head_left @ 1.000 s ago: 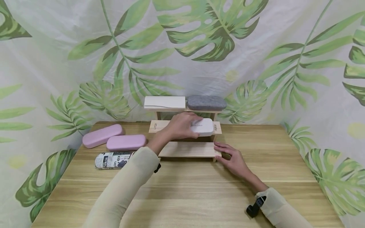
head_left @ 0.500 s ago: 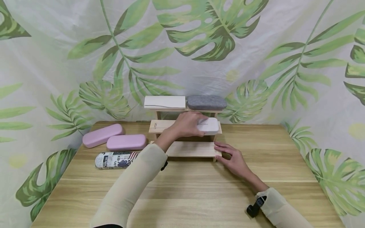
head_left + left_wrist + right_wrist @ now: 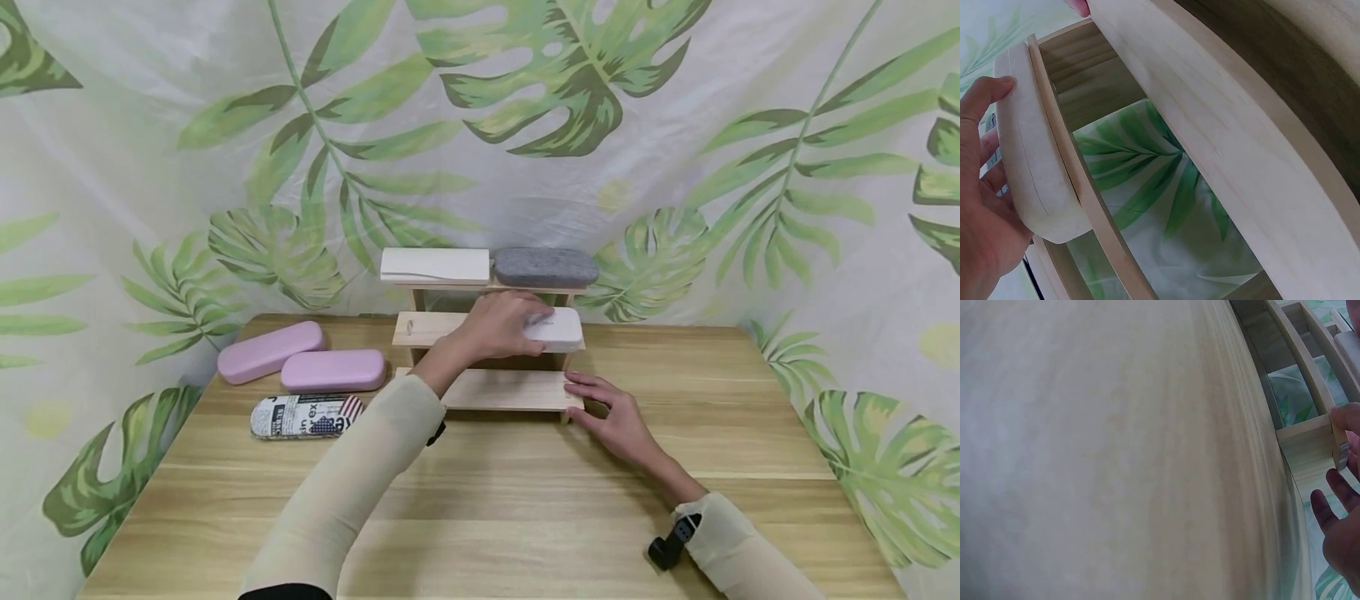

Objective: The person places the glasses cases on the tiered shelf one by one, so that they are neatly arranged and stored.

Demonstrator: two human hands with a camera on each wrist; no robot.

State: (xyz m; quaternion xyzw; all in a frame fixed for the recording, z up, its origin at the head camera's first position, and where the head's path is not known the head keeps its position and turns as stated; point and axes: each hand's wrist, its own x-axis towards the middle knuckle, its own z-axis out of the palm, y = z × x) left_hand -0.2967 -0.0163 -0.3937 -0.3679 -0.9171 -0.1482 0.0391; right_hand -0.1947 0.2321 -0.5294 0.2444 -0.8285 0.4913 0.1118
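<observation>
On the middle shelf (image 3: 438,329): white case (image 3: 562,329), one, at the right-hand part of the board; whether the board bears its full weight cannot be told.
White case, axis: long axis left to right along the shelf, rounded free end pointing right, printed face up.
Left hand (image 3: 501,325): grip closed about the case's left part, thumb on the front side, fingers behind; forearm reaches in diagonally from front left.
Right hand (image 3: 617,425): grip narrow, thumb and fingers pinching the right end of the bottom shelf (image 3: 517,390); forearm slants in from front right.
Wooden stand: one, three stepped shelves.
Top shelf (image 3: 491,287): two cases end to end, cream flap case (image 3: 435,265) left, grey felt case (image 3: 547,267) right.
Pink cases (image 3: 332,371): two, left of the stand on the bench (image 3: 480,517); the left one angled, the other roughly crosswise.
Newsprint case (image 3: 303,417): one, crosswise, just in front of the pink pair.
</observation>
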